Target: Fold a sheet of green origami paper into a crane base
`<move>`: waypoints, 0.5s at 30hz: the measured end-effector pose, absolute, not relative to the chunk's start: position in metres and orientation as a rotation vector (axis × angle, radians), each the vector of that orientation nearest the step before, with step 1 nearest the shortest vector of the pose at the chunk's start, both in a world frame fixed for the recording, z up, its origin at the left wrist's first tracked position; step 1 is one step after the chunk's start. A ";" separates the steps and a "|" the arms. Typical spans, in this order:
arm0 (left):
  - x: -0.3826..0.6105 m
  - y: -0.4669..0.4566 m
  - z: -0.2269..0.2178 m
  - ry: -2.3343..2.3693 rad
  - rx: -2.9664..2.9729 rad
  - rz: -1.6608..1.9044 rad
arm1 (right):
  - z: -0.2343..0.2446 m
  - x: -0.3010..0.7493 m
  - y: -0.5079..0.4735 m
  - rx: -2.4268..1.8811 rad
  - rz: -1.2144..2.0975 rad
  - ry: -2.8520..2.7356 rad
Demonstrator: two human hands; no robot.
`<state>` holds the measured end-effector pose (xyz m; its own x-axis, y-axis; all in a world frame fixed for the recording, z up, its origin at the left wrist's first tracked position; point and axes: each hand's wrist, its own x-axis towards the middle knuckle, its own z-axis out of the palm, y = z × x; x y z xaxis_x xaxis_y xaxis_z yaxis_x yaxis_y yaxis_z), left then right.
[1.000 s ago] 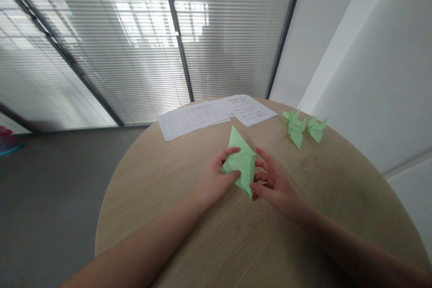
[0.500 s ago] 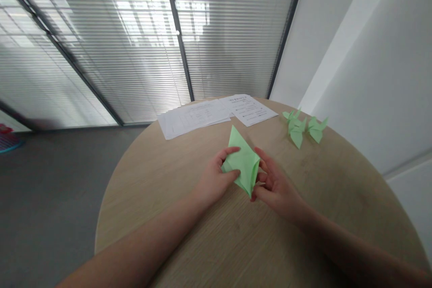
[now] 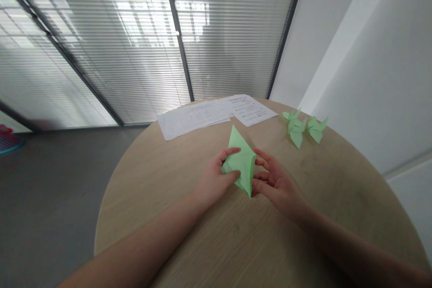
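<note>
Head view, round wooden table (image 3: 175, 234), light grain, set in a corner beside white walls and a glass partition with horizontal blinds.

Left hand (image 3: 216, 180) gripped the folded green paper (image 3: 241, 159) from its left side: thumb pressed on the top face near the lower left edge, index finger curled round the far edge, the other fingers tucked under and hidden. Fingers closed on the paper.

Right hand (image 3: 276, 184) met the same piece from the right. Index finger lay against the right-hand corner, thumb tip and a second finger pinched the lower point. Fingers part-curled, closed on the paper's right edge and bottom tip; palm faced left.

The paper was a kite-like folded form, long point aimed away from the person, short point toward them. It was held near the middle of the table, between both hands; whether its underside touched the wood could not be told.

Farther back lay two white printed sheets (image 3: 194, 119) side by side, overlapping a little, near the far rim. To the right of them, well apart from the hands, stood two finished green paper cranes (image 3: 297, 128), close together, near the table's right-hand far edge.

Both forearms bare, reaching in from the near side.
</note>
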<state>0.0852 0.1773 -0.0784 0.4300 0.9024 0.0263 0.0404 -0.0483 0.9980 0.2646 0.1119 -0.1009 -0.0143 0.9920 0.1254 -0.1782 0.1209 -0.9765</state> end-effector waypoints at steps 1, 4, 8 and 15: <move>0.085 0.177 -0.078 0.896 1.461 0.877 | -0.101 0.264 0.112 -0.977 1.220 -1.149; 0.085 0.176 -0.077 0.914 1.500 0.875 | -0.102 0.263 0.112 -0.980 1.227 -1.141; 0.085 0.176 -0.075 0.915 1.544 0.880 | -0.101 0.262 0.111 -0.998 1.230 -1.136; 0.084 0.175 -0.076 0.876 1.601 0.887 | -0.099 0.262 0.112 -1.038 1.211 -1.113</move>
<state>0.0839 0.1751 -0.0756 0.4555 0.8835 0.1097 0.0996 -0.1730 0.9799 0.2622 0.1120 -0.0992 0.0237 0.9966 0.0784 -0.1626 0.0813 -0.9833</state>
